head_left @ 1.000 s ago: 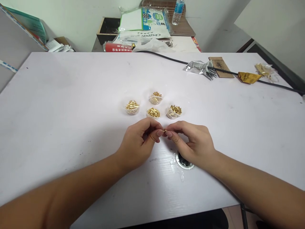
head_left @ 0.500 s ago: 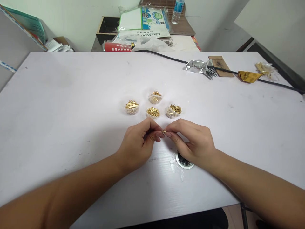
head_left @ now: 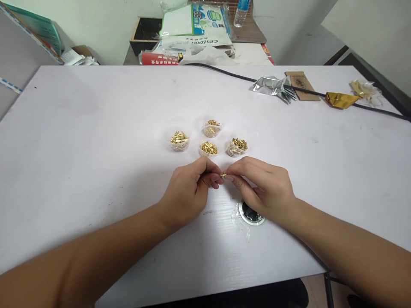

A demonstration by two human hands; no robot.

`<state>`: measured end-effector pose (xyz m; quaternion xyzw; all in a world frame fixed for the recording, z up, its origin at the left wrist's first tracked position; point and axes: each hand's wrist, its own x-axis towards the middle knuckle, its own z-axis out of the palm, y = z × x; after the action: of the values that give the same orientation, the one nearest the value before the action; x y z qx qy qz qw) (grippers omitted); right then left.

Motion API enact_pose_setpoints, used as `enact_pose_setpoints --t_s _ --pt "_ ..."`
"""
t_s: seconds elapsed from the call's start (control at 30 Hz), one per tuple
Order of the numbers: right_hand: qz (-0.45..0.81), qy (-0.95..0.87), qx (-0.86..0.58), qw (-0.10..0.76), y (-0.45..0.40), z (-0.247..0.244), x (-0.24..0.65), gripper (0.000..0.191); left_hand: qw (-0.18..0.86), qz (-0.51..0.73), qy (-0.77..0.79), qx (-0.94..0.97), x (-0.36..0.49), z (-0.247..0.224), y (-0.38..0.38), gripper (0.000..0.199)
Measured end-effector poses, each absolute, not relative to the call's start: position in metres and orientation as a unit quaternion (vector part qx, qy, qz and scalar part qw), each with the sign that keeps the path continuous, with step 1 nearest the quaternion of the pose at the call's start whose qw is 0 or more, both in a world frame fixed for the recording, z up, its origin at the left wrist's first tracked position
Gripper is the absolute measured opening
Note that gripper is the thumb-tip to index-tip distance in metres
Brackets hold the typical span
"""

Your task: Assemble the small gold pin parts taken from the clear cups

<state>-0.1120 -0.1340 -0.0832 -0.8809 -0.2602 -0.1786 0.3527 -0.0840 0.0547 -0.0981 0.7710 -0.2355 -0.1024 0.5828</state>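
Note:
A tiny gold-coloured metal piece is pinched between the fingertips of both hands, so only its middle shows. My left hand grips its left end and my right hand its right end. Just beyond the fingers stand small clear cups of gold metal parts: a left cup with long thin pins, a back cup with small pieces, a front middle cup with short pins, and a right cup with short thicker pieces.
A round grommet lies by my right wrist. Across the back right of the white table runs a black cable, near silver foil, brown card, gold foil and a clear bag.
The view has shifted slightly, so the table and cups appear a little higher and farther right. Both hands keep their pinch on the small piece, their fingertips slightly closer together.

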Motion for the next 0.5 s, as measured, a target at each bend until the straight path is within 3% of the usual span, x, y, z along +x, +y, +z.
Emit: enact_pose_setpoints --t_s 0.1,0.5 --pt "-0.179 -0.256 -0.885 0.346 -0.1351 -0.0827 -0.1119 0.018 0.566 -0.095 -0.240 0.783 -0.0844 -0.0963 0.0548 0.007" --pt "-0.187 -0.263 -0.894 0.310 -0.1383 -0.0838 -0.1106 0.015 0.544 -0.098 -0.250 0.795 -0.0841 -0.0935 0.0535 0.006"
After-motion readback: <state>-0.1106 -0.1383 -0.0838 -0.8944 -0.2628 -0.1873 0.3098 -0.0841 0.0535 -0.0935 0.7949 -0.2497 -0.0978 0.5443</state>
